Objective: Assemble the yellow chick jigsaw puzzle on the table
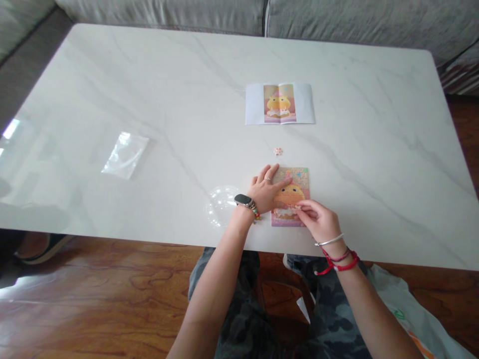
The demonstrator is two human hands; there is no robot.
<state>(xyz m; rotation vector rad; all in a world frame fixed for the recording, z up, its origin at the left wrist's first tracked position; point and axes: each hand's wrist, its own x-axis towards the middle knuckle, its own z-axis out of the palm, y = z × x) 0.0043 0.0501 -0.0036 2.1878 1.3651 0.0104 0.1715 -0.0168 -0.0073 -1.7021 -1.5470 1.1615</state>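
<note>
A small jigsaw puzzle (301, 184) with a yellow cartoon animal and a white-topped cake lies flat near the table's front edge. My left hand (265, 193) rests over its left side with fingers spread, covering part of the picture. At the puzzle's lower right, my right hand (319, 219) pinches a tiny puzzle piece (298, 206) just at the cake; the fingertips hide most of it. Beyond the puzzle sits a little cluster of loose puzzle pieces (278, 151). Farther back lies a creased reference sheet (255, 104) printed with the same picture.
A clear plastic bag (125, 155) lies on the left of the white marbled table (179, 85). Grey sofas (168, 15) border the far side. My legs are below the front edge, with a pale bag (396, 294) at the right and another person's foot (37, 247) at the left.
</note>
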